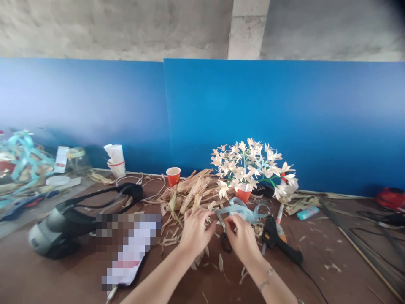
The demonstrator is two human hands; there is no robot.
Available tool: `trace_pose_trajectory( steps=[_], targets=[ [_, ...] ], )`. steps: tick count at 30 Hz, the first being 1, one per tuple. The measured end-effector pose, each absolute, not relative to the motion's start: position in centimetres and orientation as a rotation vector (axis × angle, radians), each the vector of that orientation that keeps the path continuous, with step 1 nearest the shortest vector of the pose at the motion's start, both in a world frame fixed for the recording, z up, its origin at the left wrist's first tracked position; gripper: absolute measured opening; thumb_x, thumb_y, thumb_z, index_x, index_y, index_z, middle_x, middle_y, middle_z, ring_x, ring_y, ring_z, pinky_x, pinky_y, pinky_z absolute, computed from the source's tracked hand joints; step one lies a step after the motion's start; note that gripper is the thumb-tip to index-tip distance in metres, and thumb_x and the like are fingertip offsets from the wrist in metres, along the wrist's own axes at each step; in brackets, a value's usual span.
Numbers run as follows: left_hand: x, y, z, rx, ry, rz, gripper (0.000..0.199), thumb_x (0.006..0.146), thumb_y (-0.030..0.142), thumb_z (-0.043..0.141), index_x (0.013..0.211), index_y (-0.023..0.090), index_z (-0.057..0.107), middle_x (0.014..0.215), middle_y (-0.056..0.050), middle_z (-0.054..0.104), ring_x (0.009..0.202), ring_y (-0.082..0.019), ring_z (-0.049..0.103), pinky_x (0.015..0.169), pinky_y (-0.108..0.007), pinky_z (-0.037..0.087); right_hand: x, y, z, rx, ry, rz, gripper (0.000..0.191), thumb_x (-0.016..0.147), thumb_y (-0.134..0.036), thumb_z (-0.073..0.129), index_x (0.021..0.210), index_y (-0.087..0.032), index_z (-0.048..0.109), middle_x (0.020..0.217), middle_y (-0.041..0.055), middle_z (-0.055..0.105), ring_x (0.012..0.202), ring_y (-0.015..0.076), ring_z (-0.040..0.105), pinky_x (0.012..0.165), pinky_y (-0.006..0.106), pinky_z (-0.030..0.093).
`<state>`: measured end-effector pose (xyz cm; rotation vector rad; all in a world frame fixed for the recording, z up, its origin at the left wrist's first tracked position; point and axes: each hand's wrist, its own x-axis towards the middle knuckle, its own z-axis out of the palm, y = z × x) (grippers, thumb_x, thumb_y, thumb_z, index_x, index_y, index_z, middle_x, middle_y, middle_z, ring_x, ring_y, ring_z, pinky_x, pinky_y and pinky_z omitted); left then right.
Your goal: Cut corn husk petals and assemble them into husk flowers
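Note:
My left hand (196, 230) is closed at the fingertips, near one end of a pale blue ribbon; what it pinches is too small to make out. Close by on the right, my right hand (238, 236) has its fingers curled together around a strip of the ribbon (242, 210), whose loops lie just behind it. Below and between the hands are the black handles of scissors (225, 242). Behind the hands a bunch of cream flowers (240, 162) stands in a red cup (243, 195), with dried husks (198, 190) heaped to its left.
A black glue gun (278, 240) with a cord lies right of my hands. On the left are a black and grey headset (60, 223) and a blurred-out phone (136, 253). A red paper cup (173, 176) and a turquoise packet (308, 213) stand farther back.

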<state>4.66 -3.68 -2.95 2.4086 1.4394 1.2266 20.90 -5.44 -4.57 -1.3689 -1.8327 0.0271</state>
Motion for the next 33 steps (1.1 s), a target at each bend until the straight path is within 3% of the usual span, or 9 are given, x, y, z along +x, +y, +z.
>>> trace_pose_trajectory(
  steps=[2,6,18,22,27,33],
  targets=[
    [4.9,-3.9,-2.9,2.452,1.359,1.168,0.017,0.074,0.021,0.057,0.090,0.023,0.064,0.090,-0.004,0.068,0.089,-0.022,0.057,0.080,-0.035,0.034,20.8,-5.5,-4.3,-1.313,-1.869,0.042,0.013,0.081,-0.014,0.044,0.076,-0.018,0.056,0.072,0.0041,0.062,0.068,0.0174,0.059,0.061,0.026,0.043],
    [5.3,-4.3,-2.8,2.499,1.345,1.065,0.014,0.078,0.020,0.052,0.070,0.021,0.063,0.072,-0.003,0.066,0.078,-0.020,0.056,0.076,-0.035,0.032,20.3,-5.8,-4.0,-1.274,-1.914,0.078,0.012,0.081,-0.013,0.045,0.076,-0.017,0.055,0.072,0.0039,0.061,0.070,0.0173,0.059,0.063,0.026,0.044],
    [6.0,-5.2,-2.6,2.461,1.533,1.084,0.021,0.073,0.014,0.054,0.053,0.020,0.058,0.061,0.000,0.063,0.075,-0.020,0.055,0.074,-0.037,0.028,19.0,-6.3,-4.3,-1.597,-1.752,-0.159,0.013,0.072,-0.016,0.050,0.059,-0.019,0.050,0.055,0.0007,0.059,0.051,0.0152,0.056,0.050,0.024,0.036],
    [5.7,-4.8,-2.6,2.409,1.584,1.119,0.023,0.075,0.015,0.050,0.054,0.020,0.058,0.064,-0.002,0.064,0.073,-0.020,0.056,0.074,-0.035,0.030,20.2,-6.0,-4.1,-1.607,-1.695,-0.183,0.009,0.072,-0.016,0.050,0.064,-0.019,0.053,0.062,0.0024,0.062,0.056,0.0168,0.059,0.052,0.024,0.038],
    [5.3,-4.3,-2.6,2.461,1.491,1.083,0.021,0.077,0.016,0.050,0.060,0.021,0.061,0.066,-0.003,0.065,0.075,-0.020,0.056,0.073,-0.035,0.032,21.0,-5.5,-4.0,-1.301,-1.809,0.033,0.012,0.078,-0.017,0.049,0.085,-0.018,0.059,0.078,0.0046,0.064,0.070,0.0160,0.060,0.063,0.024,0.045],
    [5.6,-4.6,-2.7,2.524,1.537,1.025,0.020,0.076,0.016,0.049,0.061,0.020,0.062,0.066,-0.004,0.066,0.074,-0.020,0.056,0.074,-0.036,0.032,19.7,-5.9,-3.7,-1.321,-1.909,-0.019,0.017,0.082,-0.016,0.046,0.068,-0.017,0.055,0.067,0.0028,0.058,0.066,0.0161,0.056,0.061,0.025,0.040]
  ],
)
